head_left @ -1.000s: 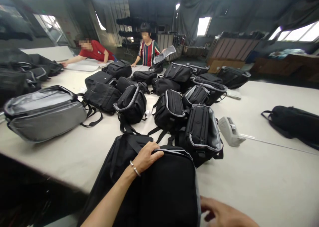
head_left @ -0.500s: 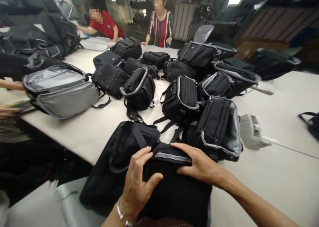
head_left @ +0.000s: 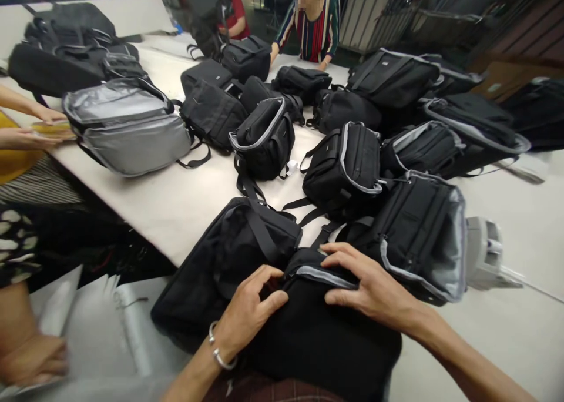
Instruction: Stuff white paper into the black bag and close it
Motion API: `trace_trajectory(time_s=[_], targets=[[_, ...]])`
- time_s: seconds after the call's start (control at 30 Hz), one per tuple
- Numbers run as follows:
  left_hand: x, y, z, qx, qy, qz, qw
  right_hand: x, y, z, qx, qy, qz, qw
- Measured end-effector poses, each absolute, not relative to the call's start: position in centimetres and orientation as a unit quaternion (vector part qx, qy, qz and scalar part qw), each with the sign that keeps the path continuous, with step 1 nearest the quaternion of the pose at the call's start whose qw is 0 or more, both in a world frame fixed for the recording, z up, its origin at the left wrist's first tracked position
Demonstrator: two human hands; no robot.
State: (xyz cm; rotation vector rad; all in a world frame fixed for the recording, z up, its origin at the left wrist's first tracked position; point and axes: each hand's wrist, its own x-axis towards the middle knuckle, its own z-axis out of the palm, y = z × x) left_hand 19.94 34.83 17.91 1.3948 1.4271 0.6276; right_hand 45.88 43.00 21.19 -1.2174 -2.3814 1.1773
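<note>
Hands (head_left: 308, 299) palm-down, pinching bag (head_left: 317, 337) rim.

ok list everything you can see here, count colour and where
near bag: one, black with a grey-edged opening, at the table's near edge under both hands
black bags: a dozen or more, many grey-lined, piled across the middle and far table
grey bag: one, grey, left on the table
white device: one, right of the pile
table: one, off-white
co-workers: one in a striped top and one in red at the far end; another's hands at the left edge
left hand: bracelet on the wrist, gripping the near bag's opening
right hand: fingers pressing the grey edge
</note>
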Motion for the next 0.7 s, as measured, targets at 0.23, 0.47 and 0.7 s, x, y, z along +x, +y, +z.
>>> trace_trajectory(time_s=[0.23, 0.47, 0.7], targets=[[20.0, 34.4, 16.8, 0.552, 0.635, 0.313, 0.441, 42.8, 43.6, 20.0, -0.286, -0.872, 0.339, 0.208], [20.6, 35.1, 17.2, 0.562, 0.659, 0.367, 0.339, 42.6, 43.5, 19.9, -0.350, -0.844, 0.363, 0.184], [21.1, 35.8, 18.7, 0.493, 0.664, 0.389, 0.407, 43.3, 43.8, 20.8, -0.261, -0.879, 0.364, 0.163]])
